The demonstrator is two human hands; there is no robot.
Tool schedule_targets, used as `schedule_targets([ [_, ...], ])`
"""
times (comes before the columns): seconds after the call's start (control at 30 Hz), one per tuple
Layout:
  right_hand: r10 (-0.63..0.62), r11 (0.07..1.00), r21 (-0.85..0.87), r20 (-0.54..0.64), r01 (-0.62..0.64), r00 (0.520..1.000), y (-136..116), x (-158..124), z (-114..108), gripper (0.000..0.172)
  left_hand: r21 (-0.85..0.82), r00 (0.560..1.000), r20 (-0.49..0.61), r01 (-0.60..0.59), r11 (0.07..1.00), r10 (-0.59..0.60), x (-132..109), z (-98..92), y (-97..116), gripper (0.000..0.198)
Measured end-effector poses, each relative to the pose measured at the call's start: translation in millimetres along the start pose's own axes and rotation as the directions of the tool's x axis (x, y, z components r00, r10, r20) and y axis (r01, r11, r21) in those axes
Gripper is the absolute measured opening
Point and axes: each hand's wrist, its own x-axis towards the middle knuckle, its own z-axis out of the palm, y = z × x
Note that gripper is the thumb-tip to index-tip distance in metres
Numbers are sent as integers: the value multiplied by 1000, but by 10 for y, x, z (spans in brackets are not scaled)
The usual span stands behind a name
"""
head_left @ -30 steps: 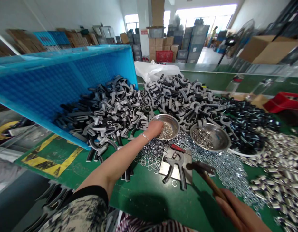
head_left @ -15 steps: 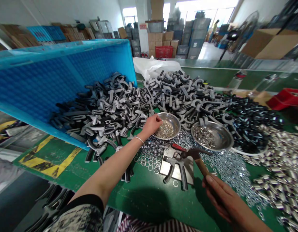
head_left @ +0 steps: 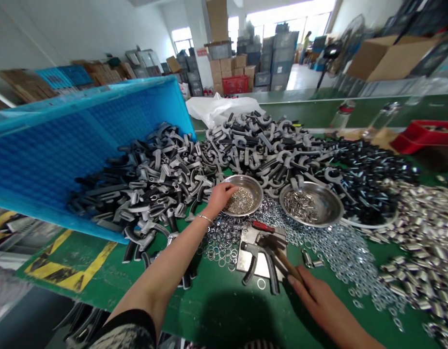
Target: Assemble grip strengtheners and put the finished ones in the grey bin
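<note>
Right hand [head_left: 313, 295]: closed round a wooden-handled hammer with a dark head [head_left: 288, 263], which hangs over the square silver metal plate [head_left: 260, 269].
Left hand [head_left: 220, 198]: fingers bunched at the small shiny pieces [head_left: 241, 201] in a round steel bowl [head_left: 253, 184] beyond the plate; cannot tell whether it holds any.
Grey-and-black V-shaped handle piece [head_left: 272, 274]: on the plate, legs past its near edge.

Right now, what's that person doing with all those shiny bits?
The left grip is at a steel bowl of small metal pieces; whether it has pinched one is too small to see. The right grip holds a hammer, its blurred head near a grey-and-black two-handled part on a metal plate. Lots of similar parts lie beyond, some inside a blue crate.
</note>
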Motion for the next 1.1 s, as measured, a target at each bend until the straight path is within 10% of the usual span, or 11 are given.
schedule_targets([
  [0.2, 28, 993, 118, -3, -27, 1000, 76, -60, 105, 38, -341, 996, 63, 76, 937, -58, -478, -164, 237, 28],
  [0.4, 189, 838, 531, -67, -125, 980, 5, 5, 169, 39, -535, 956, 263, 255, 806, -128, -1147, 182, 552, 21],
  [0.67, 257, 635, 754, 2, -170, 966, 131, 8, 256, 39, -519, 920, 387, 267, 812, -56, -1140, 492, 556, 21],
  [1.1, 249, 601, 782, 15, -167, 968, 134, 36, 278, 39, 104, 959, 270, -116, 988, 84, -1071, 615, 591, 20],
])
